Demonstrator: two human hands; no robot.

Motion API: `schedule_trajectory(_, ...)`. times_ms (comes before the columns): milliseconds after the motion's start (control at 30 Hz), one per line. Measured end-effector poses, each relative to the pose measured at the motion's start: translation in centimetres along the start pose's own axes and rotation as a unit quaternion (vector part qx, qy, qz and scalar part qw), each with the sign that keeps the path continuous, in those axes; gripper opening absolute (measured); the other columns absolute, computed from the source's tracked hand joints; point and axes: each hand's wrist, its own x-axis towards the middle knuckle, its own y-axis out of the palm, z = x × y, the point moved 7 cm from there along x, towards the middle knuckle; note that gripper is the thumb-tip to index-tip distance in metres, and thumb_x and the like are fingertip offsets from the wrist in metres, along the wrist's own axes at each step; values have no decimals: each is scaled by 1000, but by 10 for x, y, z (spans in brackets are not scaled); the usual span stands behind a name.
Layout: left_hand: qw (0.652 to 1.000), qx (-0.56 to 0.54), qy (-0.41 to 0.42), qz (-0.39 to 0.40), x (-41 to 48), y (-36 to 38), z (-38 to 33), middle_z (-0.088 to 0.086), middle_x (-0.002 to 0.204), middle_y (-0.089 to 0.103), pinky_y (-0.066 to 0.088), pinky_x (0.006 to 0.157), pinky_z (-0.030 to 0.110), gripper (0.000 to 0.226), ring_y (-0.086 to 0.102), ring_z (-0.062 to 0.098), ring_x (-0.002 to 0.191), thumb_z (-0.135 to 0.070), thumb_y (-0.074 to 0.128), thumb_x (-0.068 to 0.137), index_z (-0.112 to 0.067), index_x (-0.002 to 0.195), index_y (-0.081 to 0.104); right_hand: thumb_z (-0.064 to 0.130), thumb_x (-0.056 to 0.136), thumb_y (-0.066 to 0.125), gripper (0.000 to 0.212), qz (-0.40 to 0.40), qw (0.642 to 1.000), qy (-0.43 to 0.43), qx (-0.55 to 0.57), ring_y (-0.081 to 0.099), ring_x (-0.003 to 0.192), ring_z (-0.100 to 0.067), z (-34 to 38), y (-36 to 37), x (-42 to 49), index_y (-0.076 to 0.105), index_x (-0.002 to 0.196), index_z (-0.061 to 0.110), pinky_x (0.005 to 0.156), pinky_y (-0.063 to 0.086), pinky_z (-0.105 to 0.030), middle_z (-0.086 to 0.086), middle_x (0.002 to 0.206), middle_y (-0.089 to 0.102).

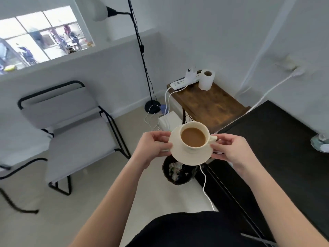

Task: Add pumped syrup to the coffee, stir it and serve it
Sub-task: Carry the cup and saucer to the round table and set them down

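A cream cup [195,148] full of light-brown milky coffee [193,139] stands on a cream saucer [183,157], held in the air in front of me above the floor. My left hand [153,147] grips the saucer's left rim with thumb on top. My right hand [231,150] grips the saucer's right rim, beside the cup's handle [212,139]. No syrup pump or stirrer is in view.
A black table [277,148] lies to the right with a glass dish [320,144] at its far edge. Behind the cup a wooden side table [208,104] carries a power strip [183,82] and paper roll [206,80]. A bin [176,172] sits below; grey chairs [74,132] and a floor lamp [142,50] stand left.
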Motion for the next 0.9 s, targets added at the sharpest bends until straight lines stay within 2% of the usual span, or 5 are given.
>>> schedule_trajectory(100, 999, -17, -2, -36, -9, -33, 5, 8, 91, 78, 69, 67, 28, 33, 79, 11, 73, 14, 76, 93, -4, 121, 80, -4, 94, 77, 31, 32, 999, 5, -19, 82, 96, -32, 6, 33, 11, 79, 122, 7, 76, 70, -40, -22, 102, 80)
schedule_trajectory(267, 994, -42, -7, -100, -27, -78, 15, 13, 94, 73, 71, 74, 34, 33, 78, 14, 76, 11, 79, 92, -11, 115, 82, -5, 95, 76, 27, 101, 994, -1, -38, 82, 90, -25, 20, 83, 26, 79, 118, 8, 71, 69, -32, -15, 93, 81)
schedule_trajectory(433, 980, -81, -15, -179, -52, -113, 27, -1, 77, 73, 72, 80, 39, 35, 78, 11, 72, 11, 80, 92, -5, 122, 81, -5, 94, 75, 24, 188, 981, -4, -51, 83, 82, -18, 33, 133, 42, 78, 109, 14, 67, 69, -31, 0, 79, 83)
schedule_trajectory(633, 953, -143, -9, -269, -89, -140, 47, 10, 92, 71, 71, 79, 38, 36, 77, 20, 83, 10, 81, 90, -7, 121, 81, -4, 95, 74, 26, 284, 955, -2, -82, 83, 93, -26, 47, 189, 50, 78, 116, 11, 71, 70, -34, -22, 108, 79)
schedule_trajectory(900, 906, -205, -5, -371, -141, -151, 75, 17, 97, 72, 70, 75, 34, 35, 78, 23, 86, 11, 80, 90, -6, 121, 82, -8, 95, 74, 23, 393, 910, -12, -131, 81, 98, -35, 55, 255, 43, 77, 108, 10, 65, 68, -30, -27, 109, 76)
